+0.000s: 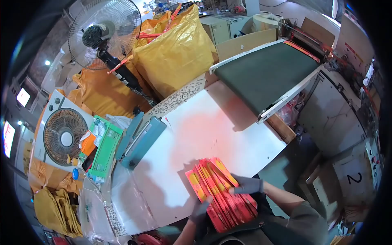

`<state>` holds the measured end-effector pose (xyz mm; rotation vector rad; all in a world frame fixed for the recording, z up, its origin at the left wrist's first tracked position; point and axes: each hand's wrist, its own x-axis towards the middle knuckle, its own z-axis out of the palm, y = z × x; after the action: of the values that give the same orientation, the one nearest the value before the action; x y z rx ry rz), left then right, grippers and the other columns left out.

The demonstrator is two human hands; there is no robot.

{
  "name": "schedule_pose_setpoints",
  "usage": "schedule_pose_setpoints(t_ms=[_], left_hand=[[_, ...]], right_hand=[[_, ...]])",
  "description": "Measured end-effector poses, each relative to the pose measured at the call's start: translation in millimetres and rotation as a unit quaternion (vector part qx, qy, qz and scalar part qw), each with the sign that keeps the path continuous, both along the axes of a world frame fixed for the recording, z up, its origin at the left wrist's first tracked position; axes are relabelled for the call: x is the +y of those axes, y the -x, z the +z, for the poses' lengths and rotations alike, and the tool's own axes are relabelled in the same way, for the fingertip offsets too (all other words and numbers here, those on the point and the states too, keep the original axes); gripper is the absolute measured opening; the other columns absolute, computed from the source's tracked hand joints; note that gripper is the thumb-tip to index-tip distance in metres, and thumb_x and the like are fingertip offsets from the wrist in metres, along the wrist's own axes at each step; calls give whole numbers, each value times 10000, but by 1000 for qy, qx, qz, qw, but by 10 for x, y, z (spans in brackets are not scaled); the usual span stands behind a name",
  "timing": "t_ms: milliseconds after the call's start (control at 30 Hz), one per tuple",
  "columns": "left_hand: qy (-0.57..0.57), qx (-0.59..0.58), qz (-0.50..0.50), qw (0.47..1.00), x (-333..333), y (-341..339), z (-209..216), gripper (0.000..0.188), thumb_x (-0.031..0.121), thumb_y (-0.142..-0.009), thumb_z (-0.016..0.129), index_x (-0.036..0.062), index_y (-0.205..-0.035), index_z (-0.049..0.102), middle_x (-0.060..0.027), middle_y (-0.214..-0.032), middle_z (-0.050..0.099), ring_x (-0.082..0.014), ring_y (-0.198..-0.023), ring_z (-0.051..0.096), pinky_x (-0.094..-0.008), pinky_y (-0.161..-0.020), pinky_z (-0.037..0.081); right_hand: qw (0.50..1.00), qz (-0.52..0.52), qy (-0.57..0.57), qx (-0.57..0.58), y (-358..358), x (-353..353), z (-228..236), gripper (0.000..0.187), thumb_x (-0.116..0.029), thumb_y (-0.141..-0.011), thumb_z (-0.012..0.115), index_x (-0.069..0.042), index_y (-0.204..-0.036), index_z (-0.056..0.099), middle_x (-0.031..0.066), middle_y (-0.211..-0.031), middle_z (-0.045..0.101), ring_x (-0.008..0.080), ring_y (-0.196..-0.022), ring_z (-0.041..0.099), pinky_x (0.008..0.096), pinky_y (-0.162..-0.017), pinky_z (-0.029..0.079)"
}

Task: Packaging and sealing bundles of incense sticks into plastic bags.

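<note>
A fanned bundle of flat red-and-yellow packets (pixel 220 198) is held between my two hands at the near edge of the white table (pixel 151 179). My left hand (pixel 199 210), in a grey glove, is closed on the bundle's left side. The grey-gloved right hand (pixel 247 185) grips the opposite side, its fingertips lying over the packets. Several packets overlap with their edges staggered. The bundle's lower end comes close to my body. What is inside the packets cannot be made out.
A dark green conveyor belt (pixel 267 75) rises at the far right of the table. On the left stand a blue-grey bag sealer (pixel 143 141), a green basket (pixel 107 149) and a box fan (pixel 65 136). Behind are a large yellow sack (pixel 173 55) and a pedestal fan (pixel 98 34).
</note>
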<state>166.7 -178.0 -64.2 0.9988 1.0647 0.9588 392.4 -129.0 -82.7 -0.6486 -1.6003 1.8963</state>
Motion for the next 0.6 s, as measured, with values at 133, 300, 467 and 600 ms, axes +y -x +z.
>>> schedule_pose_setpoints(t_ms=[133,300,467,600], left_hand=[[-70,5,-29,997,-9,-217,460,482,84,-794,653,4,-1218,439,-89,-1109,561,-193,-997,563,-355,-863,463],[-278,108,31,954,339,-20,906,516,58,-760,687,11,-1215,448,-106,-1124,565,-201,-994,575,-329,-861,469],[-109,42,-130,985,552,325,607,887,132,-617,825,36,-1325,300,-172,-1291,428,-244,-1166,470,-390,-963,397],[-429,35,9,902,629,38,1115,1164,187,-524,882,48,-1390,117,-195,-1388,271,-281,-1231,393,-405,-1001,356]], right_hand=[[982,-55,-130,-128,184,-201,159,1205,-503,-661,748,-3,-1398,-64,261,-1136,533,379,-1051,548,393,-900,424],[966,-144,-215,-24,363,177,1226,1191,-369,-640,809,-9,-1408,-27,214,-1243,472,307,-1087,531,361,-909,418],[962,-78,-249,-82,336,506,1247,1285,-348,-618,825,-44,-1404,-145,201,-1144,530,307,-986,583,352,-872,438],[925,-142,-344,77,461,663,1456,1324,-351,-578,848,-51,-1407,-139,175,-1201,493,298,-1046,535,347,-890,419]])
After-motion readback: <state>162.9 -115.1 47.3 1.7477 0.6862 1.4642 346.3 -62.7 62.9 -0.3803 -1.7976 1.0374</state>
